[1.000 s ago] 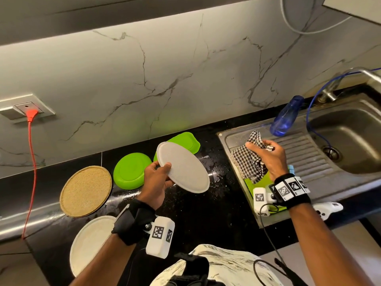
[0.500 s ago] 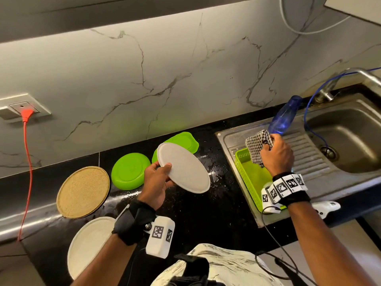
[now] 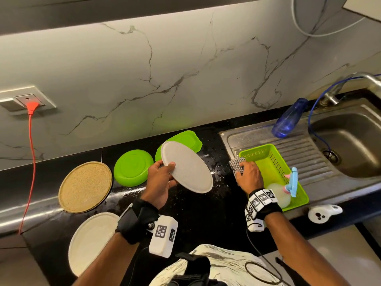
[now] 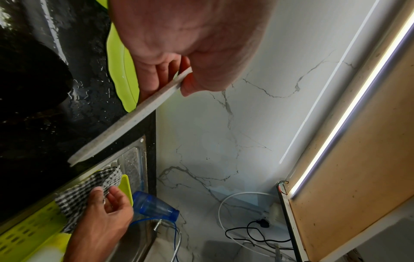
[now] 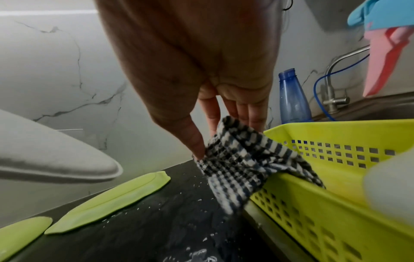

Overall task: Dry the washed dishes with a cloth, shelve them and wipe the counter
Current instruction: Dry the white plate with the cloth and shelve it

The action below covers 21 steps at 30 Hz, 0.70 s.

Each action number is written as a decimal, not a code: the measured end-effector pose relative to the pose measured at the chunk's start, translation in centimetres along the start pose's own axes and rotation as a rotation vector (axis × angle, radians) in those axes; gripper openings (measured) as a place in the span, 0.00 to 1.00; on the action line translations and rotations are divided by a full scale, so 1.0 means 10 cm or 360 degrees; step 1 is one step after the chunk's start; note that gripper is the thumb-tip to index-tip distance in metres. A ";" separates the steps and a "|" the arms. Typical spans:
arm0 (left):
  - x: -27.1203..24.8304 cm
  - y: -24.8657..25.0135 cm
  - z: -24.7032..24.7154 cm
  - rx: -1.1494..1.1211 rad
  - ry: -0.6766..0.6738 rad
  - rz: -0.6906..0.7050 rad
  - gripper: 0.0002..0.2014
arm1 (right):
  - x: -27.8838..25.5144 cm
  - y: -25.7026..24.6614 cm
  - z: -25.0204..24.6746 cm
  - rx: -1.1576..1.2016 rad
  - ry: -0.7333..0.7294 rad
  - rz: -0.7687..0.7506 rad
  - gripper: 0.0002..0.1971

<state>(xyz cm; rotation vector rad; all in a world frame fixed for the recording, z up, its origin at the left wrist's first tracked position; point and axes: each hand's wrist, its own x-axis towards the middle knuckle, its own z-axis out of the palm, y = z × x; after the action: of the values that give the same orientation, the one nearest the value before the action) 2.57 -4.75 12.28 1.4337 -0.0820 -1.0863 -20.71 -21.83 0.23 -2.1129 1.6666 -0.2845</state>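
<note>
My left hand (image 3: 162,176) grips the near rim of a grey-white plate (image 3: 186,167) (image 4: 125,124) (image 5: 51,156), tilted above the wet black counter (image 3: 198,213), thumb on top and fingers beneath. My right hand (image 3: 246,175) (image 5: 201,124) pinches a black-and-white checked cloth (image 3: 237,165) (image 4: 89,191) (image 5: 241,164) at the left rim of the green basket (image 3: 274,162) (image 5: 336,159). The cloth hangs over the basket's edge toward the counter. The plate and the cloth are apart.
Two green dishes (image 3: 132,170) (image 3: 185,141) lie upside down at the counter's back. A cork mat (image 3: 85,186) and a white plate (image 3: 90,242) lie left. A spray bottle (image 3: 286,188) lies in the basket; a blue bottle (image 3: 288,118) stands beside the sink (image 3: 350,141).
My right hand has carried the cloth out of the basket, left and down to its left rim beside the counter. The left hand keeps the plate nearly still.
</note>
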 end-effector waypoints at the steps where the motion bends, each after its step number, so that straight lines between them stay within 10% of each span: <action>1: 0.00 0.00 -0.01 -0.0004 -0.0001 0.0001 0.17 | 0.00 0.01 0.02 -0.0010 0.0002 -0.0003 0.14; 14: -0.01 0.02 -0.05 -0.0020 -0.0042 0.0027 0.18 | 0.10 0.16 -0.06 -0.0109 -0.0260 -0.0001 0.23; 21: -0.08 0.09 -0.09 0.0062 -0.0112 0.0165 0.18 | -0.08 -0.28 -0.39 0.0265 0.0047 -0.0424 0.16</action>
<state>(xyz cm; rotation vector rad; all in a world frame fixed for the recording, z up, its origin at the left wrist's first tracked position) 3.19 -3.77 13.30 1.4103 -0.2263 -1.0543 -20.08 -21.33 5.07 -2.2095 1.3245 -0.5187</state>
